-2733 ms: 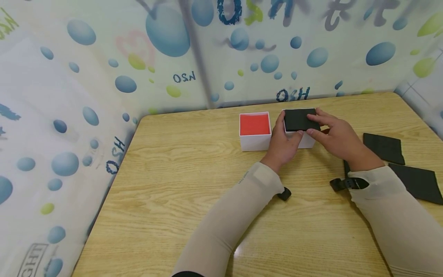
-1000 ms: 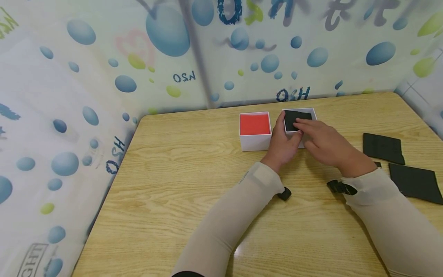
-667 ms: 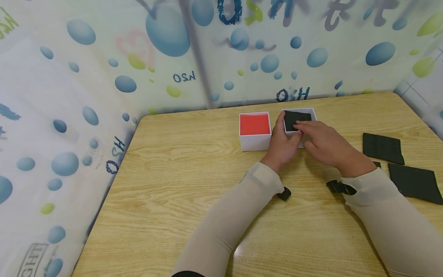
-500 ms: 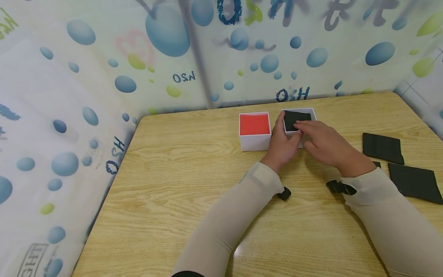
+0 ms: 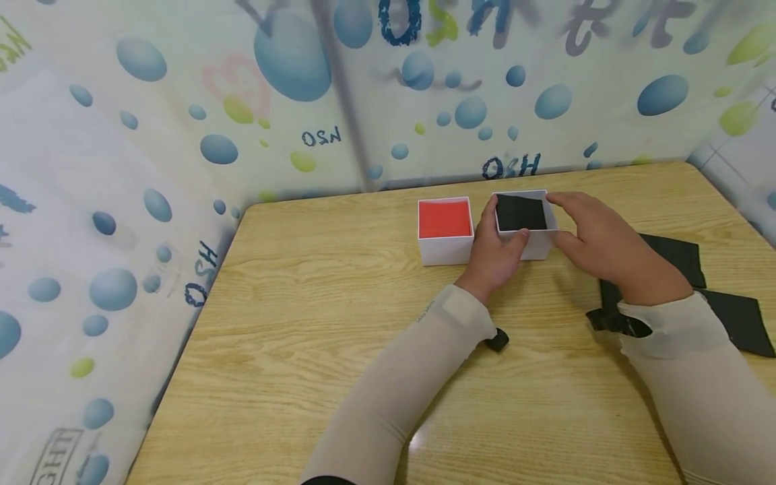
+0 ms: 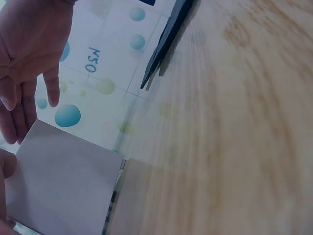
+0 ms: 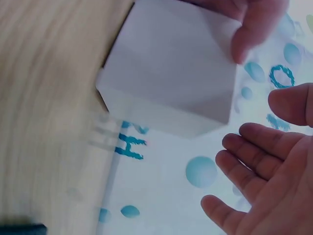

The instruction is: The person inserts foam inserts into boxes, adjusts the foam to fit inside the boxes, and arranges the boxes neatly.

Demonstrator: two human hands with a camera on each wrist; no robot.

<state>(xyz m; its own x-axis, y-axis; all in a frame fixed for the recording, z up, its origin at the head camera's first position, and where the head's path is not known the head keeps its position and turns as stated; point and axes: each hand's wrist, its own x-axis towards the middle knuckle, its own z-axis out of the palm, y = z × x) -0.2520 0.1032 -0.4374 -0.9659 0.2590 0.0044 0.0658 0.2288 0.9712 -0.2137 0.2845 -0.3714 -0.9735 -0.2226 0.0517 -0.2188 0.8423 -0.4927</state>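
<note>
A small white box (image 5: 536, 246) stands at the back of the table, with a black sheet (image 5: 520, 213) inside its left part and a gap along the right wall. My left hand (image 5: 492, 254) grips this box at its left side, thumb on the front wall. Beside the right wall is my right hand (image 5: 600, 239), thumb and fingers spread. In the right wrist view, the right fingers (image 7: 254, 159) are straight and apart from the box (image 7: 171, 63). Just left of the left hand sits a second white box (image 5: 445, 251) with a red sheet (image 5: 444, 219) in it.
Black sheets lie at the table's right: one (image 5: 679, 257) partly behind the right wrist, another (image 5: 741, 322) nearer the edge, and a third piece (image 5: 609, 296) mostly hidden under the right arm. A patterned wall covering (image 5: 424, 135) rises behind the wooden table (image 5: 303, 323).
The black sheet went from lying across the box's top to sitting inside, toward the left. My right hand has lifted off it and moved right, its fingers spreading. The left hand stays.
</note>
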